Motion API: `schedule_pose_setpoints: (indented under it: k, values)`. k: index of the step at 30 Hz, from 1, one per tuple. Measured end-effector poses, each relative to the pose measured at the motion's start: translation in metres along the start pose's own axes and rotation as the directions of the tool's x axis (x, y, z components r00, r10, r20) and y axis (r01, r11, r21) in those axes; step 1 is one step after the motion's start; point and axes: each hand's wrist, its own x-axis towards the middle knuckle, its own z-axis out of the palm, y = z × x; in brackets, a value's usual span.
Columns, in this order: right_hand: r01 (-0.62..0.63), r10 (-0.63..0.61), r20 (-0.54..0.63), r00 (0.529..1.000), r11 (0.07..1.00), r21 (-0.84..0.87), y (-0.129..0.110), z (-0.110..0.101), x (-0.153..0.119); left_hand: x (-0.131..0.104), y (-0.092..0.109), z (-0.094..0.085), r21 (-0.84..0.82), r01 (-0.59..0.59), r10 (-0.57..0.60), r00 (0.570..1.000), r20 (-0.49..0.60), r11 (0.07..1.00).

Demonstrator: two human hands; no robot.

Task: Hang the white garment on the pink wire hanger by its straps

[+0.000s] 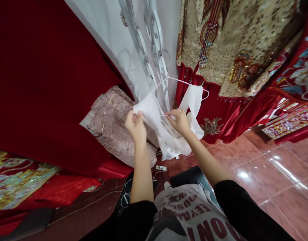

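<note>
A white wire hanger (pixel 168 77) hangs by its hook from a white scrolled metal stand (pixel 157 33). Draped on it is a thin white garment (pixel 156 124), its right part looped over the hanger's right end. My left hand (pixel 135 126) is closed, its fingers pinching the garment near the hanger's left end. Lower on the stand's right side, my right hand (pixel 178 121) has thumb and fingertips pressed together on a thin white strip (pixel 163 115). Whether that strip is part of the hanger or of the garment, I cannot tell.
Left of the stand hang a large red cloth (pixel 43 73) and a crinkled pinkish fabric (pixel 113 124). On the right are a gold sequined garment (pixel 224 43) and red drapery (pixel 216 117). A white power strip (pixel 161 168) with a cable lies low, above reddish floor tiles (pixel 259 170).
</note>
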Motion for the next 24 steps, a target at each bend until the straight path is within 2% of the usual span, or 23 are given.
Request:
schedule_pose_setpoints:
  k: [2,4,7,9,11,13,15,17,18,20,22,24]
  values:
    - [-0.007,0.007,0.008,1.0,1.0,0.0,0.0,-0.001,0.001,0.025,0.006,-0.016,-0.121,0.13,-0.129,0.991,0.017,0.984]
    - [-0.011,0.011,-0.001,1.0,1.0,0.002,0.001,-0.002,0.002,0.047,0.008,-0.035,-0.167,0.217,-0.216,0.976,0.027,0.962]
    - [-0.002,0.003,-0.011,1.0,0.999,0.033,0.002,-0.002,0.002,0.058,-0.002,-0.067,-0.206,0.302,-0.308,0.952,0.007,0.931]
    - [0.006,-0.005,-0.01,1.0,0.999,0.054,0.002,-0.002,0.002,0.045,-0.021,-0.086,-0.198,0.348,-0.363,0.931,-0.044,0.916]
    - [0.005,-0.004,-0.015,1.0,0.999,0.053,0.003,-0.002,0.001,0.019,-0.046,-0.1,-0.169,0.404,-0.426,0.895,-0.129,0.899]
    - [0.0,0.001,-0.025,1.0,0.999,0.042,0.002,-0.003,0.001,-0.012,-0.07,-0.106,-0.138,0.444,-0.463,0.868,-0.18,0.885]
    - [0.0,0.001,-0.023,1.0,0.999,0.038,0.002,-0.004,0.001,-0.036,-0.085,-0.104,-0.112,0.445,-0.459,0.86,-0.224,0.888]
    - [0.006,-0.006,-0.01,1.0,1.0,0.029,0.0,-0.004,0.001,-0.048,-0.086,-0.093,-0.107,0.418,-0.432,0.876,-0.213,0.902]
    - [0.008,-0.008,-0.001,1.0,1.0,0.022,-0.002,-0.004,0.001,-0.049,-0.082,-0.084,-0.117,0.391,-0.406,0.9,-0.161,0.913]
    - [0.012,-0.012,0.021,1.0,1.0,0.005,-0.006,-0.006,0.0,-0.045,-0.07,-0.061,-0.164,0.328,-0.328,0.944,0.031,0.93]
    - [0.036,-0.036,0.04,0.999,0.999,0.005,-0.011,-0.011,-0.004,-0.039,-0.059,-0.036,-0.215,0.298,-0.256,0.945,0.203,0.93]
    - [0.079,-0.079,-0.018,0.997,0.997,0.022,-0.013,-0.021,-0.009,-0.036,-0.053,-0.013,-0.238,0.28,-0.226,0.946,0.231,0.93]
